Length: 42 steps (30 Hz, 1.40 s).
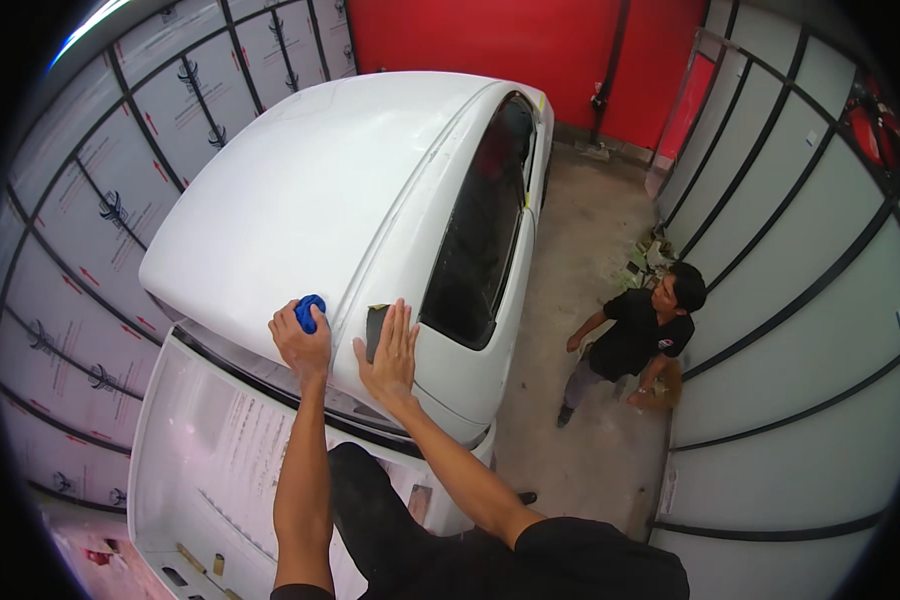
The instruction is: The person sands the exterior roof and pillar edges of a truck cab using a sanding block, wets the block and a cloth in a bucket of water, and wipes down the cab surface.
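1. Left hand [302, 340] is closed around a blue pad [310, 311], pressing it on the white car roof [310, 190] near its rear edge. Grit under it could scratch the paint.
2. Right hand [390, 350] lies flat, fingers spread, on a dark sheet [375, 330]; leaning this far, it could slip.
3. A person [635, 340] stands beside the car, near any dropped pad.

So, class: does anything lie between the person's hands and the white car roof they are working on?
The left hand grips a blue pad against the white car roof. The right hand lies flat over a dark patch. Nothing else intervenes.
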Available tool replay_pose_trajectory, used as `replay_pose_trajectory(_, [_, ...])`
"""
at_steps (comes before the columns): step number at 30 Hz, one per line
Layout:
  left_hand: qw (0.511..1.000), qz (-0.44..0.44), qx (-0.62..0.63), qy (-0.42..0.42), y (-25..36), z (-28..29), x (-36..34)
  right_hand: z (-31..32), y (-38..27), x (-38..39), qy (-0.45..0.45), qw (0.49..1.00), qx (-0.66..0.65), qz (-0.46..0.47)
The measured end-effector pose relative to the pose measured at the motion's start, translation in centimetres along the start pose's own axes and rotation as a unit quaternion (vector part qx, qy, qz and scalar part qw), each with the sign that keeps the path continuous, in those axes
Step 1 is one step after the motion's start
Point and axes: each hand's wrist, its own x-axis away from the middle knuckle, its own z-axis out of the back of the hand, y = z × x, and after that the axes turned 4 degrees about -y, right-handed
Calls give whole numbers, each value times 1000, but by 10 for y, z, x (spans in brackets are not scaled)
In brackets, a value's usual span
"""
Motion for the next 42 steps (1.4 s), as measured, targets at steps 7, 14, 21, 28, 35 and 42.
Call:
replay_pose_trajectory(7, [1000,6,3,14,3,0,0,-12,15,27,-3,999,-19,32])
replay_pose_trajectory(14, [1000,17,-4,6,4,7,1,-17,4,86,-11,999,-44,-2])
replay_pose_trajectory(21, [1000,8,-1,1,11,0,-1,-5,25,3,15,999,-32,-25])
replay_pose_trajectory(28, [1000,3,-5,8,8,4,0,-11,12,50,5,999,-47,-26])
replay_pose_trajectory(35, [1000,11,-16,10,3,3,-2,-11,2,63,-26,998,-46,-42])
replay_pose_trajectory(42, [1000,4,6,2,11,-1,0,0,23,-8,-7,998,-25,-51])
